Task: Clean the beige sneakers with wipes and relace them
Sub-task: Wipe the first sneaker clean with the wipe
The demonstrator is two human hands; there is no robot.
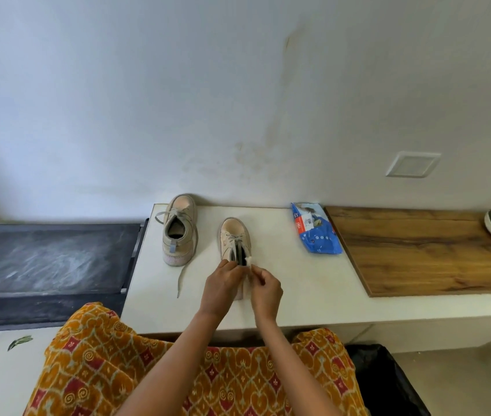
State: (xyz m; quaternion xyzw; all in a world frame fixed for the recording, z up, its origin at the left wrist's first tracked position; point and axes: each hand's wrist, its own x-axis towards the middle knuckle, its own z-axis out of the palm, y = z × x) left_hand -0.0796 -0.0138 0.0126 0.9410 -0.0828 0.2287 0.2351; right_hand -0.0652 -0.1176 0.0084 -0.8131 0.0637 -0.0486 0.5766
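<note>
Pinching a small white wipe (249,260) at the collar of the nearer beige canvas sneaker (235,239), the right hand (266,292) curls its fingers; the left hand (221,288) grips the heel. Both sit mid-frame on the white countertop (313,283). The second beige sneaker (179,231) stands upper left, the blue wipes packet (314,229) right.

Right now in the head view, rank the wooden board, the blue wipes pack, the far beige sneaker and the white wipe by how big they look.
1. wooden board
2. far beige sneaker
3. blue wipes pack, nearly alike with the sneaker, so that order is unsure
4. white wipe, pinched by the right hand
</note>
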